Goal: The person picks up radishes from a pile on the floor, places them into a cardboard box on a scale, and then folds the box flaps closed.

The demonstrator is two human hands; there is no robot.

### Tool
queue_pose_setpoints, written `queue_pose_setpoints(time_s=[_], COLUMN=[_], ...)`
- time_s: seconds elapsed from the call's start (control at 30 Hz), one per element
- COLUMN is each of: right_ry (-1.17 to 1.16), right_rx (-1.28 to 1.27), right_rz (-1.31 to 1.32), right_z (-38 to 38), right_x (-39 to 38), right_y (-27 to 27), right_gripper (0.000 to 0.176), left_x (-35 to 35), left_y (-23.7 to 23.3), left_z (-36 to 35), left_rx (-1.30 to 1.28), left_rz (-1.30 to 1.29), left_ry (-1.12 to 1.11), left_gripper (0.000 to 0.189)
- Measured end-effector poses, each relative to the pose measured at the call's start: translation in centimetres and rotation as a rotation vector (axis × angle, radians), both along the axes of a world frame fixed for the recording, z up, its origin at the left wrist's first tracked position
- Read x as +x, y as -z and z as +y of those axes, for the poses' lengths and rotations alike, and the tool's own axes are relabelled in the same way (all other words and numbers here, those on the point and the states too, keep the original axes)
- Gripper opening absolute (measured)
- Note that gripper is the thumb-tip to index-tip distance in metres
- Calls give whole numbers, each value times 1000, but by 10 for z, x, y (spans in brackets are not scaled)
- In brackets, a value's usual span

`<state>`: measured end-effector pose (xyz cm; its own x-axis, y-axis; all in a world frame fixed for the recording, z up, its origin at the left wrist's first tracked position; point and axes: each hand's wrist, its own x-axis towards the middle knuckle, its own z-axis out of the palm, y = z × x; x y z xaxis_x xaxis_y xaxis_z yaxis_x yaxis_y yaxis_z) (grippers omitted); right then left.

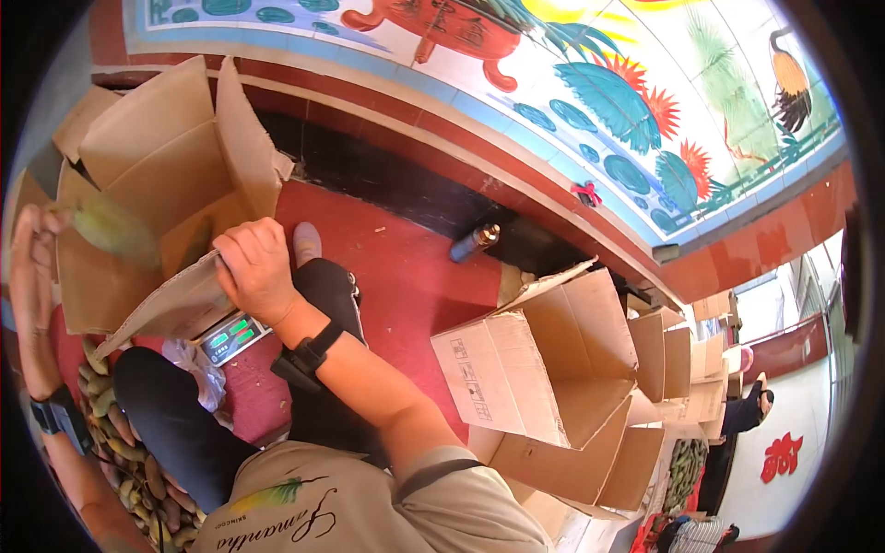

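At the far left my left hand (35,244) is raised beside an open cardboard box (152,157), its fingers at the end of a green, motion-blurred oblong fruit (111,224) over the box. My right hand (255,265) grips the near flap (171,300) of the same box, fingers folded over its edge. Inside the box, a greenish shape shows low near the flap. A scale with a lit green display (232,338) shows under the flap, with a clear plastic bag (196,369) next to it.
Many brownish-green oblong fruits (138,470) lie at the lower left beside my leg. A blue bottle (475,242) stands by the wall. Open cardboard boxes (498,378) line the right side. A person's dark-clothed leg (742,415) shows farther right.
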<state>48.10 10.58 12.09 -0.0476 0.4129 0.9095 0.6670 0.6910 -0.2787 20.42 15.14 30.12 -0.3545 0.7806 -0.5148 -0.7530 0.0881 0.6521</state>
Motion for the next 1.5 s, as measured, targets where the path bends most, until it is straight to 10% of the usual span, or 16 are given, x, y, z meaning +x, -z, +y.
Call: queue_pose_setpoints(time_s=[0.07, 0.2, 0.33, 0.53, 0.93, 1.27, 1.33, 1.5], right_ry=[4, 2, 1, 41, 100, 119, 116, 115], right_rx=[6, 9, -12, -50, -52, -88, -65, -66], right_rz=[2, 7, 8, -83, -199, -202, -188, -240], right_z=[1, 2, 1, 0, 1, -4, -2, -4], right_x=[0, -1, -2, 1, 4, 3, 6, 9], right_y=[1, -1, -2, -1, 5, 5, 11, 8], right_gripper=[34, 34, 33, 36, 28, 19, 18, 19], left_x=[-30, -20, -14, -15, -83, -128, -137, -126], left_y=[89, 121, 121, 94, 196, 390, 423, 438], left_z=[10, -2, -19, -80, -154, -211, -229, -274], left_rx=[681, 470, 421, 488, 103, -464, -685, -860], left_rz=[1044, 1103, 1196, 1446, 1408, 1517, 1664, 1520], left_ry=[629, 1015, 1074, 522, -229, 362, 969, 997], left_gripper=[29, 32, 30, 30, 24, 22, 26, 28])
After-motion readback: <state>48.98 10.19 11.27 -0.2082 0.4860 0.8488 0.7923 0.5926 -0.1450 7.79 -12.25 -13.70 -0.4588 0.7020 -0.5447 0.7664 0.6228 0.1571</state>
